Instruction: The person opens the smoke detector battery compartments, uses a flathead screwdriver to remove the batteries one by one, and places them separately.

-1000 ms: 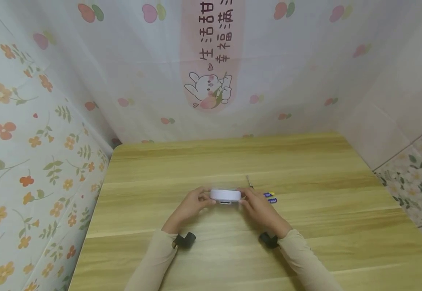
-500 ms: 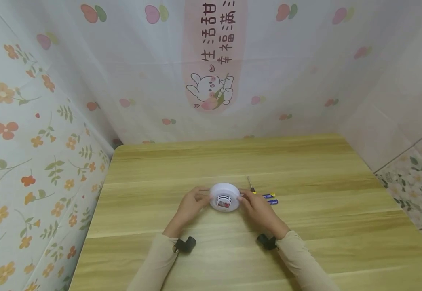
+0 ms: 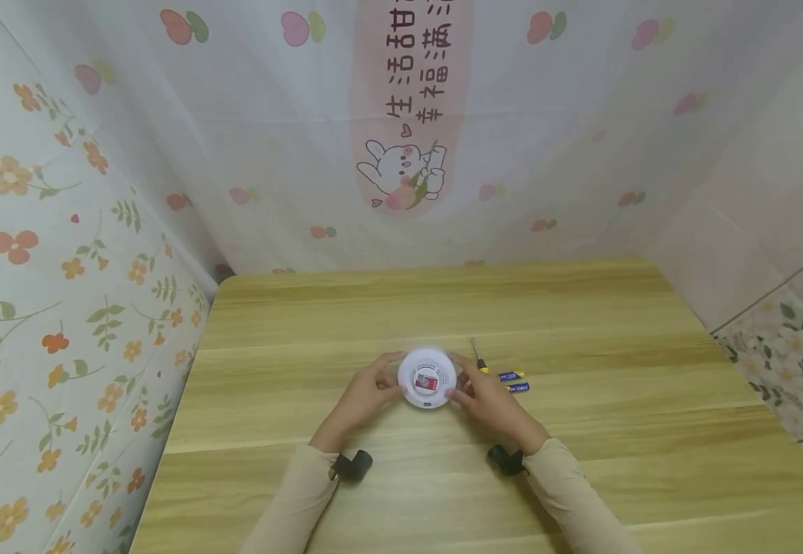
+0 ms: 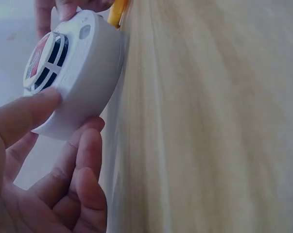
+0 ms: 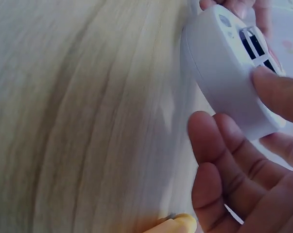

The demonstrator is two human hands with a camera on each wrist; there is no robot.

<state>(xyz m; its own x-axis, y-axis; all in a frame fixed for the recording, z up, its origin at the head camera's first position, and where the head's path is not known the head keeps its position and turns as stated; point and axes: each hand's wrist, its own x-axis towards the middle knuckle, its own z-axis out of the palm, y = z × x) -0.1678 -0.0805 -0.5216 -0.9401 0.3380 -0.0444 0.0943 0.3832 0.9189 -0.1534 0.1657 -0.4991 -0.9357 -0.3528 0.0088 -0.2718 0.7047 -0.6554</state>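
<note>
Between both hands I hold a round white smoke detector (image 3: 428, 398), a red label in the middle of its face. Dark vent slots ring the raised centre, plain in the left wrist view's smoke detector (image 4: 90, 77). My left hand (image 3: 364, 392) grips its left rim, thumb on the face and fingers behind. On the opposite rim, my right hand (image 3: 493, 398) pinches it the same way; in the right wrist view the thumb presses near the vents of the smoke detector (image 5: 229, 77). The face tilts up toward the head camera, and the back is hidden.
Just beyond my right hand lies a screwdriver (image 3: 481, 364) with a black and yellow handle. Two blue and yellow batteries (image 3: 516, 388) lie beside it. The wood-grain table (image 3: 291, 323) meets a printed curtain (image 3: 270, 154) at the back.
The smoke detector has turned from edge-on to show its labelled face. Both hands keep their hold at the rim and have barely shifted.
</note>
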